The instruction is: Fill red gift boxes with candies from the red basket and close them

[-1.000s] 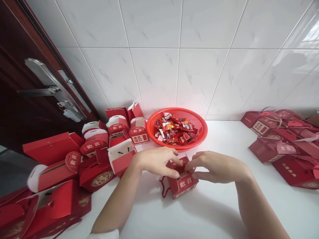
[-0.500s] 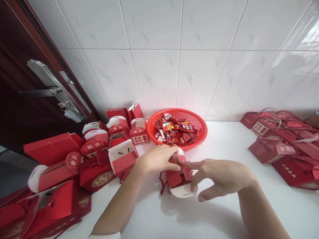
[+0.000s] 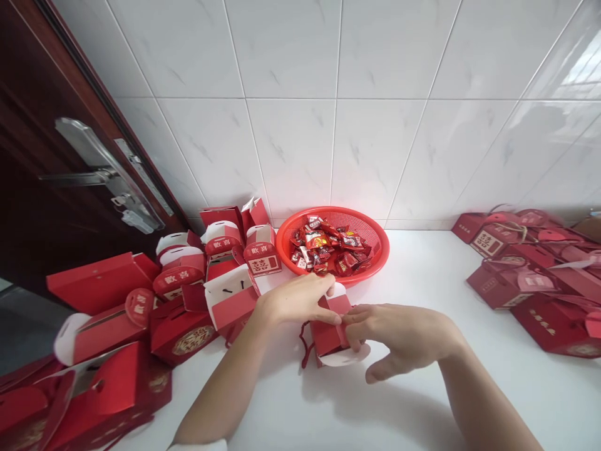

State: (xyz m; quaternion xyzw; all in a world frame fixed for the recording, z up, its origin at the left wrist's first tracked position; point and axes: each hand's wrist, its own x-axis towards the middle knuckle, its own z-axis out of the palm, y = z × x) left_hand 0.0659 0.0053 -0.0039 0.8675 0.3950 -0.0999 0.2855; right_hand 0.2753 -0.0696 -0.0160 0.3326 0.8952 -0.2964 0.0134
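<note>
A small red box [image 3: 327, 338] with rounded white end flaps stands on the white table, a dark red ribbon [image 3: 307, 346] at its left side. My left hand [image 3: 300, 299] rests over the box's far left edge, thumb and fingers gripping it. From the right, my right hand [image 3: 394, 335] presses its fingertips on the top flap, thumb spread away from the rest. The top flaps lie nearly flat over the opening. Just behind the box is a red plastic basket [image 3: 382, 258] with wrapped candies [image 3: 317, 239] in it.
Red boxes [image 3: 192, 332], several with raised flaps, crowd the left side. More red boxes [image 3: 516, 275] stand at the right. A tiled wall [image 3: 291, 144] rises behind, and a dark door [image 3: 28, 125] is at the left.
My right hand has moved slightly left, and the right top flap that stood raised is now folded down over the box. My left hand has stayed in place.
</note>
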